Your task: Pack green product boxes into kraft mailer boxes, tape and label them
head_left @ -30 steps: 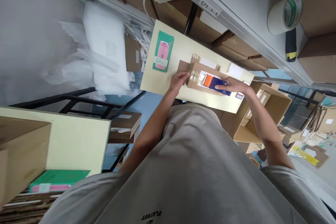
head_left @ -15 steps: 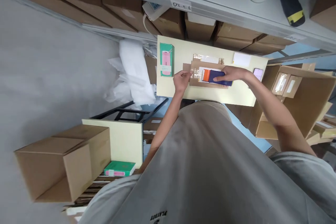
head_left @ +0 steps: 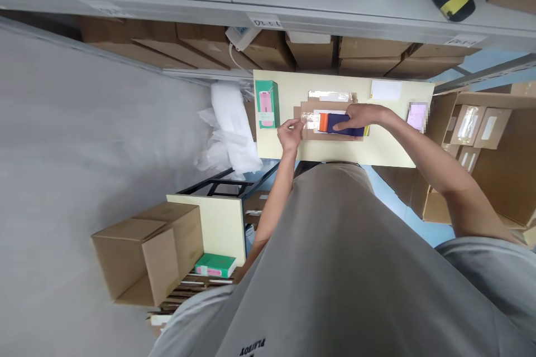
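Observation:
A small brown cardboard box (head_left: 310, 133) lies on a pale yellow table (head_left: 377, 148). On top of the box rests an orange and dark blue tape dispenser (head_left: 335, 122), and my right hand (head_left: 362, 116) is closed round it. Clear tape (head_left: 309, 119) runs from the dispenser to the box's left end. There my left hand (head_left: 290, 133) pinches the tape against the cardboard, fingers curled. Both forearms reach out from my grey shirt.
A green box with a pink picture (head_left: 267, 103) stands at the table's left end, a white slip (head_left: 385, 90) and a phone (head_left: 417, 116) at its right. Shelves with cartons run behind, an open carton (head_left: 481, 162) to the right, another carton (head_left: 146, 251) lower left.
The camera has swung, so the table sits smaller and more level in view. My left hand has slipped a little down the box's left end; my right hand stays on the dispenser.

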